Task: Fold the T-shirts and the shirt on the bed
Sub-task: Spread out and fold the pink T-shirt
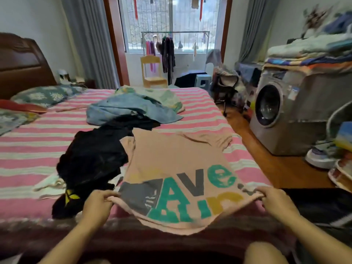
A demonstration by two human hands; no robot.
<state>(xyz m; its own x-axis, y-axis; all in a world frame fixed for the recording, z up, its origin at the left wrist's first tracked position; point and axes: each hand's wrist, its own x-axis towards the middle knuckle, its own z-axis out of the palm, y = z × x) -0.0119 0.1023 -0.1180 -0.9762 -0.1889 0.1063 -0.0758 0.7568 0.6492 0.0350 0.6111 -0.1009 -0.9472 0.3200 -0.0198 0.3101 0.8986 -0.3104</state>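
A pale pink T-shirt [171, 155] with green, grey and mustard letters lies spread on the pink-striped bed [38, 149], its near part hanging over the bed's front edge. My left hand [99, 204] pinches the shirt's left side and my right hand [276, 201] pinches its right side, lifting a fold between them. A crumpled black T-shirt [95, 159] with a yellow mark lies just left of it, partly under its sleeve. A blue denim shirt [123, 109] lies heaped further back, with a light patterned garment [167, 98] behind it.
Pillows [42, 96] sit at the bed's head on the left. A washing machine [282, 109] stacked with folded cloth stands on the right, past a strip of wooden floor [266, 161]. A chair and a clothes rack [171, 46] stand by the window.
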